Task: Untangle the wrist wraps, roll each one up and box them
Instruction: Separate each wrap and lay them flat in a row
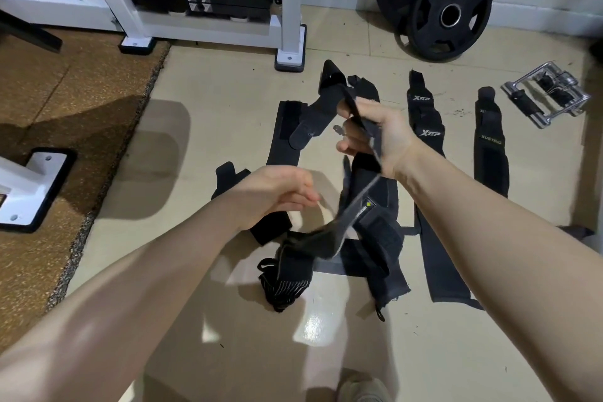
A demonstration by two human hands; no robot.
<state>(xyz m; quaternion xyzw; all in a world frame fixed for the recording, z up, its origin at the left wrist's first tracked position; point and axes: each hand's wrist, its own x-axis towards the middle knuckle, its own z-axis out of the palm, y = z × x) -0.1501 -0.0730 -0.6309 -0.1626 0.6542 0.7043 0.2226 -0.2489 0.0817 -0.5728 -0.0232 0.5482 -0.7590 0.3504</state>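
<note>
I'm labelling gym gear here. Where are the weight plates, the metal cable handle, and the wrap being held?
weight plates (pixel 424 10): head view, face of the smaller plate.
metal cable handle (pixel 546 96): head view, chrome frame.
held wrist wrap (pixel 357 206): head view, hanging middle.

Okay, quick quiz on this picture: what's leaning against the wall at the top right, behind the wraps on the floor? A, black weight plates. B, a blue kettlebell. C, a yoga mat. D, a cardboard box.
A: two round black weight plates, each with a metal-ringed centre hole, lean against the white wall behind the wrist wraps laid out on the tiled floor.
</note>
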